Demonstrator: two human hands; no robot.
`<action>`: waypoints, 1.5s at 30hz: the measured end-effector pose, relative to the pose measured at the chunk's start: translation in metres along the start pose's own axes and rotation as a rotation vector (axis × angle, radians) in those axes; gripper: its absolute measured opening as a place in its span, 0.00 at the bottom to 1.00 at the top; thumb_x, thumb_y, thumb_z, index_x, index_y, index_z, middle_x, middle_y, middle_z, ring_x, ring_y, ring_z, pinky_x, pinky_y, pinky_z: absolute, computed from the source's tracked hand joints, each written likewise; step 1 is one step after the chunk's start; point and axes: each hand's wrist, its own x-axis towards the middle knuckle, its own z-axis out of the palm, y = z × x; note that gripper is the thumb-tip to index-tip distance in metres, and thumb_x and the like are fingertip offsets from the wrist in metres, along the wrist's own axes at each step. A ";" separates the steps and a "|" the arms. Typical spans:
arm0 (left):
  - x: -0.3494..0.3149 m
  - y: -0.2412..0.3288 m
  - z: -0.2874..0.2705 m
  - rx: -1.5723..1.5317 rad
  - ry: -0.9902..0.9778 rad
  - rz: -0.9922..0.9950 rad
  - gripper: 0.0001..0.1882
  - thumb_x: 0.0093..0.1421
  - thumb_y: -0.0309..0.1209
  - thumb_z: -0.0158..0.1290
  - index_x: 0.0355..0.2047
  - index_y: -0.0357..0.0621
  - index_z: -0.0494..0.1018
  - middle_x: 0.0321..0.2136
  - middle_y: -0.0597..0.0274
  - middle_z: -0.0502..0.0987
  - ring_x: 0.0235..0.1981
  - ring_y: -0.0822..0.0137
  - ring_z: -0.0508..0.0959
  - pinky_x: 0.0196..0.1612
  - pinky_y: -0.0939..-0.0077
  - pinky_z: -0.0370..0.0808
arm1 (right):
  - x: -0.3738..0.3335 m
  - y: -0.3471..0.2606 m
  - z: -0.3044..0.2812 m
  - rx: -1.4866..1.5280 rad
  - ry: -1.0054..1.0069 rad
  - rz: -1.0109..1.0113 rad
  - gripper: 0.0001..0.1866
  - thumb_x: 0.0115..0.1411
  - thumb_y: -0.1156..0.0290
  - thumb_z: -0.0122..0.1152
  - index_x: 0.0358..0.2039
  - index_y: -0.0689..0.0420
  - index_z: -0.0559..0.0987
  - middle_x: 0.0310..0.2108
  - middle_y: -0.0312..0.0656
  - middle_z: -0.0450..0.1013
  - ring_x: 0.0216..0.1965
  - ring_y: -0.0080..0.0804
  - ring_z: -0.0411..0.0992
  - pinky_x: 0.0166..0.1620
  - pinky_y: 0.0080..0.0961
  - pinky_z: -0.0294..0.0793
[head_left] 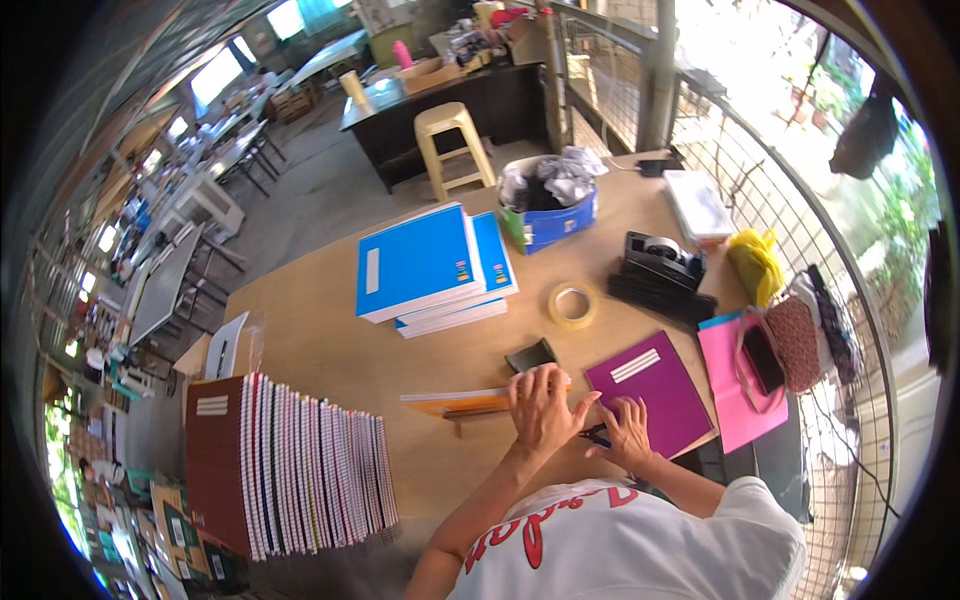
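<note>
My left hand is closed over the right end of a thin orange notebook, seen nearly edge-on above the table. Close beside it, my right hand has curled fingers at the lower left of a purple notebook. A small dark tool with two handles shows at its fingers, partly covered; its exact kind is hard to make out. Just beyond the left hand lies a small dark green curved piece. A roll of clear tape lies flat farther off.
A tall stack of coil-bound notebooks stands at left, blue books farther back. Beyond are a box of crumpled plastic and a black tape dispenser. At right, a phone rests on a pink folder, near wire mesh.
</note>
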 end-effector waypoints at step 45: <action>0.008 -0.018 -0.017 -0.058 -0.082 -0.067 0.05 0.60 0.30 0.59 0.38 0.50 0.78 0.34 0.66 0.79 0.37 0.59 0.79 0.44 0.63 0.68 | 0.072 -0.058 -0.051 1.022 -0.150 0.293 0.24 0.73 0.69 0.48 0.69 0.53 0.65 0.25 0.37 0.64 0.27 0.22 0.62 0.33 0.21 0.68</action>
